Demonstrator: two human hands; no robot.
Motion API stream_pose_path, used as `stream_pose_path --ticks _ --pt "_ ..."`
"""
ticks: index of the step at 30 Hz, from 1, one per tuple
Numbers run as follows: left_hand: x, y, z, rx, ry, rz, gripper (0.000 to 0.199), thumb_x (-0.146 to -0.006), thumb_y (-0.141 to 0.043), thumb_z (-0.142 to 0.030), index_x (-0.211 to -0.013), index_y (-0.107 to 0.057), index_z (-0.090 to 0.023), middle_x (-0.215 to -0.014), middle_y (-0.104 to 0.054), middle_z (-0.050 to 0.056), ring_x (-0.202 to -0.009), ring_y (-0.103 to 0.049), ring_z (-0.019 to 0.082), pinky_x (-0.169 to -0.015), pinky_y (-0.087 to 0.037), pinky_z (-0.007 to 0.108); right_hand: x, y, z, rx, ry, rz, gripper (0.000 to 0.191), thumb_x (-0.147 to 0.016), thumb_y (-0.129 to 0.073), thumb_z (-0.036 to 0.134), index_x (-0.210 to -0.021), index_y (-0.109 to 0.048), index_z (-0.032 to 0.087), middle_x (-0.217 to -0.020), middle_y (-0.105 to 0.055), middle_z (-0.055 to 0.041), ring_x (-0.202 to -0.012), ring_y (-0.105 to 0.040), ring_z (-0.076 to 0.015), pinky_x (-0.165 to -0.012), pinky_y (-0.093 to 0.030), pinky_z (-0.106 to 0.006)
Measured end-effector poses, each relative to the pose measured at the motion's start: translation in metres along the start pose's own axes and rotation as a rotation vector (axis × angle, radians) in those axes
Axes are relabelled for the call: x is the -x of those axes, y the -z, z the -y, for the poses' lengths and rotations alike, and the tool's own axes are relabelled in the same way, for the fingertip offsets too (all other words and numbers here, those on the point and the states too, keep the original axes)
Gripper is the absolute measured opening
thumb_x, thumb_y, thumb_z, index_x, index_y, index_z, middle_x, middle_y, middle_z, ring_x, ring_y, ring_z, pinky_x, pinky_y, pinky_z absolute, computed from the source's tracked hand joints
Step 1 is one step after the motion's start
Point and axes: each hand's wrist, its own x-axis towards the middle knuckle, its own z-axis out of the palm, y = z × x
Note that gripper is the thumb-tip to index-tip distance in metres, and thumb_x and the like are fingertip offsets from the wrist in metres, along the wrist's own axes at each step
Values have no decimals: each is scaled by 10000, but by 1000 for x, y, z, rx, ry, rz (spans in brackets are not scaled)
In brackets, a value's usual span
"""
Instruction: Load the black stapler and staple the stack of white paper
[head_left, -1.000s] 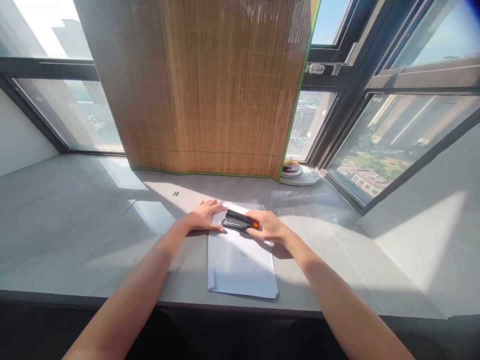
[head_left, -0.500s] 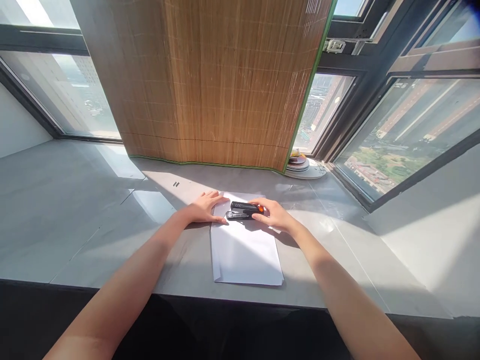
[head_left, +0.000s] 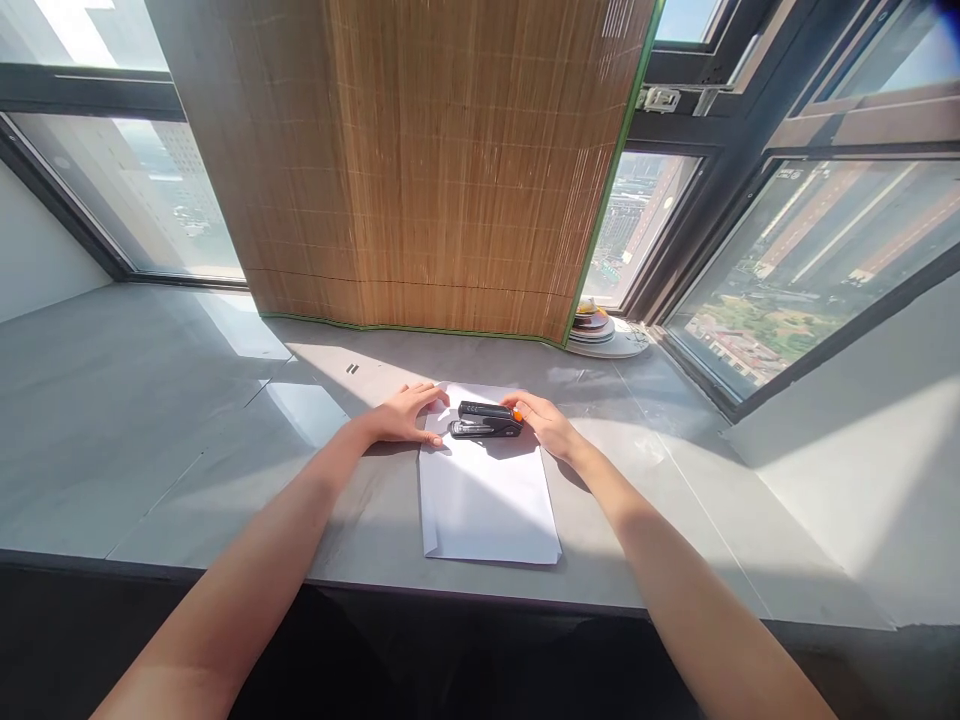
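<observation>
White paper sheets (head_left: 487, 510) lie on the grey stone ledge in front of me, one corner slightly folded at the lower left. On their upper part rests a black stapler (head_left: 486, 420) with an orange part at its right end. My left hand (head_left: 409, 414) lies with fingers apart over the upper left edge of the paper, left of the stapler. My right hand (head_left: 546, 422) is at the stapler's right end, its fingertips by the orange part; its lower fingers are partly hidden.
Two small dark strips (head_left: 352, 369) lie on the ledge (head_left: 187, 400) behind my left hand. A bamboo blind (head_left: 450, 180) hangs at the back. Stacked plates (head_left: 606, 338) stand at the back right by the window, partly behind the blind.
My right hand's thumb has come away from the stapler's near side, so more of its right end shows. My left hand has shifted slightly left.
</observation>
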Motion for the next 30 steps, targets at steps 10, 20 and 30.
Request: stream_pose_path --ticks 10,20,30 --pt "-3 -1 2 40 -26 8 801 -732 -821 -795 -1341 -681 -294 -1137 -631 60 -1130 -572 292 -1073 -411 392 -3 -4 -3 85 154 37 364 -904 -449 196 -1128 -733 234 -1092 -676 -90 -1036 -629 -270 -1039 -516 -526" --pt "-1 -1 -1 94 -6 -30 744 -695 -891 -728 -1258 -730 -269 -1153 -648 73 -1137 -558 304 -1002 -435 369 -2 -6 4 65 120 27 375 -886 -441 191 -1100 -743 256 -1083 -732 -77 -1007 -669 -265 -981 -546 -497" --pt "-2 -1 -1 95 -20 -31 748 -700 -888 -726 -1254 -725 -251 -1127 -636 65 -1108 -565 294 -989 -434 366 1 -4 11 99 83 -25 364 -942 -709 460 -1234 -764 248 -1180 -777 -66 -1023 -697 -244 -963 -543 -409"
